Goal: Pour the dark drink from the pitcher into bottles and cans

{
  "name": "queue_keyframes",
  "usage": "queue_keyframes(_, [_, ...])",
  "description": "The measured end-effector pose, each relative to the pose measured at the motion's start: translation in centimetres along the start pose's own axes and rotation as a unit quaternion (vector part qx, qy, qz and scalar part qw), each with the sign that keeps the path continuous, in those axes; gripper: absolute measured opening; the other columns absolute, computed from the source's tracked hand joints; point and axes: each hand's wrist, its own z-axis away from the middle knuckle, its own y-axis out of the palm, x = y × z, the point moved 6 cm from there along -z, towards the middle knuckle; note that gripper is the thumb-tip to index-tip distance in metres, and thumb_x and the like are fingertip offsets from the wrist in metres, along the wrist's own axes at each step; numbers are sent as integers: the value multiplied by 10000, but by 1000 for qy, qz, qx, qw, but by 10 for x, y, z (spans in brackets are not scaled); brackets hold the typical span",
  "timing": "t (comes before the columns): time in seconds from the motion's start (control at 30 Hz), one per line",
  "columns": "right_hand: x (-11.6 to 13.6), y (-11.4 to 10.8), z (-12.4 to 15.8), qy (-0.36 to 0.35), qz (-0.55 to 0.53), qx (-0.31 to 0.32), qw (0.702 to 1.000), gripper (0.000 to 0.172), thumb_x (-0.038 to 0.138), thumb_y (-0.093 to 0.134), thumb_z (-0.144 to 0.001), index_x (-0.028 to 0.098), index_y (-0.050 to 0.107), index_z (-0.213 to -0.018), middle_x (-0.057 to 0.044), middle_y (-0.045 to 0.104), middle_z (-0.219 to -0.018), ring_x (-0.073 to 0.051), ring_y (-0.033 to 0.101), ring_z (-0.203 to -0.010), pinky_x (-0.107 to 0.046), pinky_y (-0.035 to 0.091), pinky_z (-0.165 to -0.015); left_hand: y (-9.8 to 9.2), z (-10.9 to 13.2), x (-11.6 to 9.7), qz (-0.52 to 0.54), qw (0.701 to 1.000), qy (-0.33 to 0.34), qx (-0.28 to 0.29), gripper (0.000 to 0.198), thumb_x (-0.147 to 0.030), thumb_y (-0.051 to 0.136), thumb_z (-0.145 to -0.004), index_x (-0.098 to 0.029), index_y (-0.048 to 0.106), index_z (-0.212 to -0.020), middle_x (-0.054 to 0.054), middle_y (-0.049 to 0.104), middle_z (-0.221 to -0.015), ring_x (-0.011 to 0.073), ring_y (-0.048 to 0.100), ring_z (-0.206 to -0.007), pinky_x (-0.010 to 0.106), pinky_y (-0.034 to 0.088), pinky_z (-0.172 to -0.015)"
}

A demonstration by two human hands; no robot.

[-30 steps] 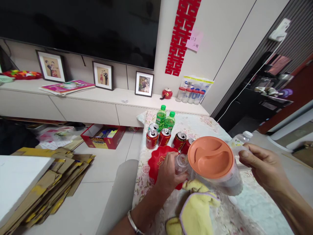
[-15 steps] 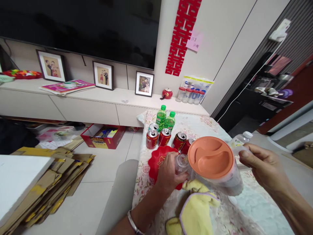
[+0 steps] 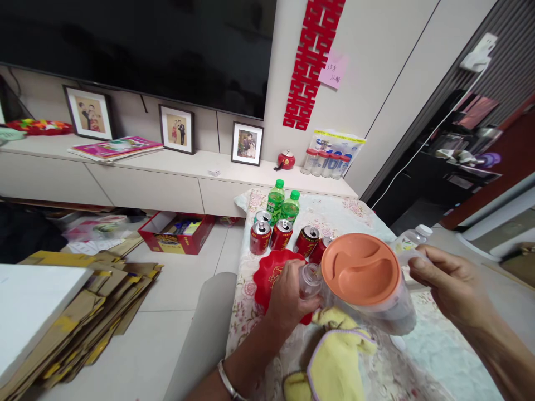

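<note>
My left hand is wrapped round a small clear jar, held above a red scalloped plate. In my right hand is the handle of a clear pitcher with an orange lid. The pitcher is tilted, its lid edge close to the jar's mouth. Whether liquid passes between them I cannot tell. A yellow cloth lies crumpled on the table below both. Several red cans stand just beyond the plate.
Two green bottles stand at the back of the cloth-covered table. A clear bottle with a white cap is behind the pitcher. Capped jars line the cabinet. Flattened cardboard and a red box lie on the floor.
</note>
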Motion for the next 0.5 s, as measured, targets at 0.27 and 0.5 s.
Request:
queue_keyframes(0.27, [-3, -1, -1, 35, -41, -4, 999, 559, 704, 919, -627, 198, 683, -603, 9, 529, -579, -131, 442, -576, -263, 314, -545, 0, -1, 0, -5, 1000, 7, -3, 692, -170, 826, -618, -172, 568, -1259, 157, 701, -1223, 374, 724, -1167, 534, 608, -1006])
queue_keyframes(0.5, [4, 0, 0, 17, -26, 1, 1000, 544, 689, 902, -674, 198, 678, -603, 10, 515, -591, -131, 414, -595, -267, 303, -547, -1, 0, 0, -12, 1000, 1, -2, 694, -178, 826, -621, -182, 573, -1267, 142, 704, -1218, 362, 728, -1149, 516, 609, -995])
